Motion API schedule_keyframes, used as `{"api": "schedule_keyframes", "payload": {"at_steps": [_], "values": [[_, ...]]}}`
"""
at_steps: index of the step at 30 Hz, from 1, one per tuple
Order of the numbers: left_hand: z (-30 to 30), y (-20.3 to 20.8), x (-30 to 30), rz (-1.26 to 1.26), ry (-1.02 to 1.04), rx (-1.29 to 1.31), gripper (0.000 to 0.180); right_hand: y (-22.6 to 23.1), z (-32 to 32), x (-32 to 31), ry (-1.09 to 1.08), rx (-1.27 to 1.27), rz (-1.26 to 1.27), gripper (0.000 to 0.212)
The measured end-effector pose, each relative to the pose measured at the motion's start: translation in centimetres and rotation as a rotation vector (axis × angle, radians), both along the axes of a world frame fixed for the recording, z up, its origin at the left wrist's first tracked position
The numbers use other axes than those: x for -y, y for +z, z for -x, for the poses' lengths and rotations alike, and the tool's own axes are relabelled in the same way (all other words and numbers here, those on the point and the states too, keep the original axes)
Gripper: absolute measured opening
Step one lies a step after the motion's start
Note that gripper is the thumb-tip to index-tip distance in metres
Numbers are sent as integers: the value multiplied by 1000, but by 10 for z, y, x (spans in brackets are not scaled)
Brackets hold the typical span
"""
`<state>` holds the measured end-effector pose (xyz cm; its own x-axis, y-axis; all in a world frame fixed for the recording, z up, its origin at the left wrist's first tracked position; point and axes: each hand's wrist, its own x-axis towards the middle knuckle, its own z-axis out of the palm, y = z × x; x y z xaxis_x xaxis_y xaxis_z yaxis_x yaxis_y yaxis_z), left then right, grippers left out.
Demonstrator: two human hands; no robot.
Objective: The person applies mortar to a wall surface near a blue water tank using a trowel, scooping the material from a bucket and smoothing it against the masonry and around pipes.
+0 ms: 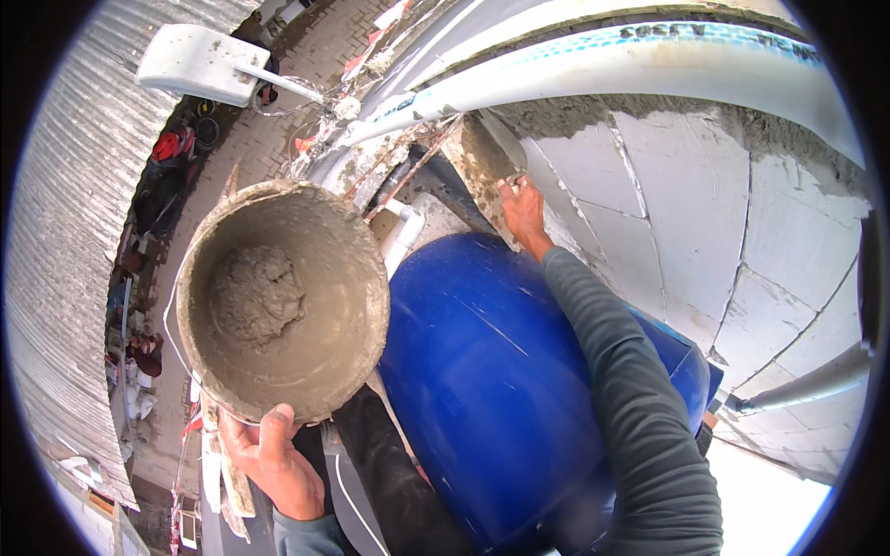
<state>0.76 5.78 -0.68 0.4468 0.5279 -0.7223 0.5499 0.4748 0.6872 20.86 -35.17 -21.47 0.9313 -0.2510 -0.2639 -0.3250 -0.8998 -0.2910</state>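
Observation:
My left hand (283,468) grips the near rim of a mortar-caked bucket (366,306), its thumb over the edge. A lump of wet grey mortar (260,292) lies in the bottom of the tilted bucket. Beyond a big blue rounded barrel (482,371), my right hand (524,211) is closed at the foot of the block wall (686,185). Its fingers curl beside a flat, mortar-smeared piece (475,162); whether they hold this or something smaller is hidden. My right forearm stretches across the barrel.
A thick white pipe (593,79) crosses above the wall, with rough mortar beneath it. A white pipe elbow (405,227) stands between bucket and barrel. At upper left juts a white lamp-like fixture (199,65). Far below lie a paved lane (209,195) and a corrugated roof (74,232).

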Motion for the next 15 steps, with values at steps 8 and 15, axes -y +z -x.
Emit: {"api": "schedule_keyframes", "payload": {"at_steps": [8, 15], "values": [[0, -2, 0, 6, 25, 14, 48, 25, 6, 17, 0, -16, -32, 43], [0, 0, 0, 31, 25, 19, 49, 42, 6, 42, 103, -67, 52, 45]]}}
